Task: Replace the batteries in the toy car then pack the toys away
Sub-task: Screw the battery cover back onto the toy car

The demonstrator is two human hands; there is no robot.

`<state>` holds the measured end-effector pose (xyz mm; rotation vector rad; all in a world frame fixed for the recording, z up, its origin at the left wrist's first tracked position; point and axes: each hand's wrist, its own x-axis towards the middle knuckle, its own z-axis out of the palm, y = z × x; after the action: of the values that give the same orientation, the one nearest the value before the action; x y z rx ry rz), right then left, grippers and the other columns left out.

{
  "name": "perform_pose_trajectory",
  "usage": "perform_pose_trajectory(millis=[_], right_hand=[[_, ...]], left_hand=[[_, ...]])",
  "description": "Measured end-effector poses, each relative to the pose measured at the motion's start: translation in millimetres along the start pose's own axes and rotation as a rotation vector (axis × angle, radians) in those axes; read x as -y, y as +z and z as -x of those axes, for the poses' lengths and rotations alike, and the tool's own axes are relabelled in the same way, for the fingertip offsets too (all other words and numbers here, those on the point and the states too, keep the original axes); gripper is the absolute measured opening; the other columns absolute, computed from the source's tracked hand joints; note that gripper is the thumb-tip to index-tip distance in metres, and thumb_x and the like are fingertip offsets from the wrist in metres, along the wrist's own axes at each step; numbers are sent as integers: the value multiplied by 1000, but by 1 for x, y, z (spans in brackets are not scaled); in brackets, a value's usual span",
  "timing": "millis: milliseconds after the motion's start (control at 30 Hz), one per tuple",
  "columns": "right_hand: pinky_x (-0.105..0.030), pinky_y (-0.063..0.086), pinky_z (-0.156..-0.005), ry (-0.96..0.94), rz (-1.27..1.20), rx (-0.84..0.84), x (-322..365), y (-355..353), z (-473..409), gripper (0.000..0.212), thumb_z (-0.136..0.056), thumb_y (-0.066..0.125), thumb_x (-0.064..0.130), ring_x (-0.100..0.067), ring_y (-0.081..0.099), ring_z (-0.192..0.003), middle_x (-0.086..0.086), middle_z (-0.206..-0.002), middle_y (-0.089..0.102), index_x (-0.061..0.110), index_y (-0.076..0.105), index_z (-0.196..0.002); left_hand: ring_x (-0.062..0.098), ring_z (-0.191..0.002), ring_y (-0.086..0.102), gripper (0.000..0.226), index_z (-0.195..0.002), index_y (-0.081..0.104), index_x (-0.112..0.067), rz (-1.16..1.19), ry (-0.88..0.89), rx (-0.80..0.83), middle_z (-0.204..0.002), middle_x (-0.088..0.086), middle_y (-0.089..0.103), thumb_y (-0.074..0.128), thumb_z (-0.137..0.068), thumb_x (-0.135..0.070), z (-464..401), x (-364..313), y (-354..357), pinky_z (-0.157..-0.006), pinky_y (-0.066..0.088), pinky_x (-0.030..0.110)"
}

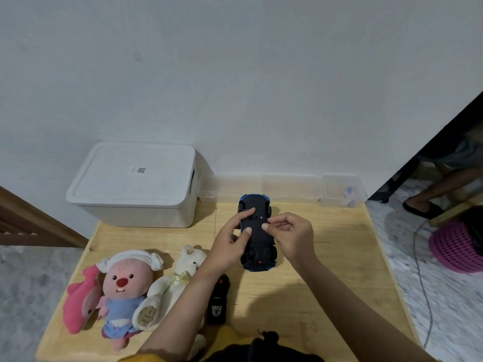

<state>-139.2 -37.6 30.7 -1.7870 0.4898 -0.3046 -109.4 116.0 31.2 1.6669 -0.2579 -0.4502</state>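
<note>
We have the toy car [257,232] lying upside down on the wooden counter [339,270], a little past the centre, its dark underside facing up and its blue body showing only at both ends. Our left hand [231,244] comes in from seven o'clock of the car, with the forefinger and thumb laid on the underside and the other fingers curled against the car's left flank, so that grip is closed on the car. Our right hand [292,235] comes in from four o'clock; its fingers are curled and its thumb tip presses on the middle of the underside, though we cannot tell whether it pinches anything small.

At seven o'clock from the car, near our left forearm, a black remote control [218,303] lies flat on the counter. Farther out at eight o'clock lies a row of soft toys: a white teddy bear [180,278], a pink beaver doll [125,291] in a blue dress and a pink dolphin [79,304], each touching the next. At ten o'clock stands a white storage box [136,186] with its lid on. At twelve to one o'clock, clear plastic containers [290,188] line the wall.
</note>
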Motion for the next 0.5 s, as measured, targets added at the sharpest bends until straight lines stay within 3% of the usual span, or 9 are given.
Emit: perform_pose_trajectory(millis=[100,167,233,300,400,500], right_hand=[[-14,51,-63,-5,152,-66,-21,-12,3,12,-72,80,15,-4,64,-64,5,-70,68,13,71,-80],[-8,45,-64,56,212,-130,-39,-25,7,11,-74,78,16,-8,64,-69,5,-71,68,16,71,-82],[-4,40,-63,87,323,-182,-61,-38,13,12,-75,77,17,-8,61,-72,6,-74,66,16,70,-84],[-8,38,-65,99,462,-199,-86,-49,18,17,-75,77,18,-9,58,-73,2,-81,65,12,70,-90],[-24,43,-72,138,611,-172,-116,-58,20,28,-75,76,18,-20,60,-81,-9,-90,63,8,70,-100],[-35,49,-72,141,683,-183,-128,-55,20,32,-71,78,19,-31,61,-83,-15,-89,61,7,72,-100]], left_hand=[[-6,-64,60,40,-133,50,-28,-49,-43,16,-115,-10,56,47,-98,-8,0,6,-1,-59,54,20],[-6,-73,62,41,-133,50,-32,-47,-64,11,-120,-12,54,47,-98,-10,0,10,-4,-69,59,30],[-6,-80,62,42,-133,49,-33,-36,-75,-2,-123,-10,54,47,-98,-10,-1,13,-7,-73,59,31],[2,-80,64,42,-131,50,-36,-15,-82,-19,-123,-8,55,47,-98,-10,-3,16,-7,-74,59,33],[27,-84,63,44,-128,52,-44,-9,-98,-28,-121,-5,57,49,-97,-12,-4,19,-5,-79,58,48],[32,-90,65,44,-126,52,-43,-9,-107,-15,-116,-1,57,48,-97,-10,-4,20,-2,-79,58,45]])
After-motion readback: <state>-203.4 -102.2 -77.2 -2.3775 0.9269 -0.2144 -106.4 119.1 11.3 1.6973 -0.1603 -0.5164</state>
